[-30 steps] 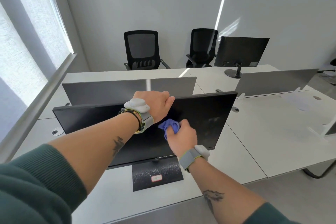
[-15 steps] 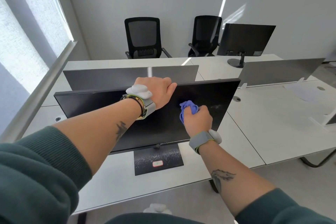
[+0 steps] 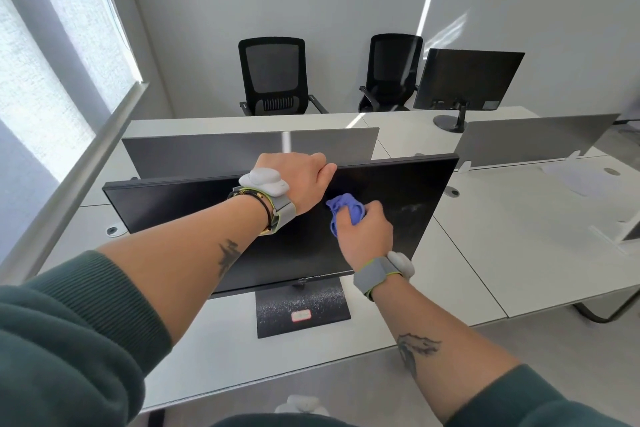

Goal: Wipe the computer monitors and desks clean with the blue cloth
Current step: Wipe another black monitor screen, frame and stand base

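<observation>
The near monitor (image 3: 408, 204) is gripped along its top edge by the left hand (image 3: 298, 180), fingers curled over the back. The blue cloth (image 3: 341, 210) is bunched up in the right hand (image 3: 367, 236) and pressed onto the dark screen, a bit right of centre. The speckled base (image 3: 301, 308) is parked on the white bench (image 3: 485, 253). A second monitor (image 3: 467, 80) is sat further back.

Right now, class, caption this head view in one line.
Left hand grips the top of the near monitor; right hand presses the blue cloth to its screen.
</observation>
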Motion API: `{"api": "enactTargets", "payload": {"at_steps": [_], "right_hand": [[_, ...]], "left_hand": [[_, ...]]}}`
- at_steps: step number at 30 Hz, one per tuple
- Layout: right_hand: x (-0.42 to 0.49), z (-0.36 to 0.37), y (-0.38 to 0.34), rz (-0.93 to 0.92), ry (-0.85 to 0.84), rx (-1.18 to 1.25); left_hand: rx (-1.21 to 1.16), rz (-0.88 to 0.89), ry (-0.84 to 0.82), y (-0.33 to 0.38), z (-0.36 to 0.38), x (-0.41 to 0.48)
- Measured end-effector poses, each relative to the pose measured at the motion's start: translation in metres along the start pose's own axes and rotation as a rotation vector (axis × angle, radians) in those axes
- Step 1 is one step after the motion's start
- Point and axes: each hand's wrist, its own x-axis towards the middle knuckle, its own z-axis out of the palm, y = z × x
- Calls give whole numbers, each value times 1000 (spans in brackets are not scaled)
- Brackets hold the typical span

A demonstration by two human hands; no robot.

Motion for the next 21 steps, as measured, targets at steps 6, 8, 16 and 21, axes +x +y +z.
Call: {"api": "enactTargets", "payload": {"at_steps": [6, 8, 16, 21], "right_hand": [[22, -37, 21, 349, 249, 117], [25, -38, 18, 281, 260, 135], [36, -46, 34, 234, 184, 4], [58, -68, 57, 323, 340, 43]], "left_hand": [[1, 7, 7, 2, 1, -1], [-3, 7, 5, 2, 1, 0], [-4, -14, -13, 0, 1, 3], [-9, -6, -23, 0, 2, 6]]}}
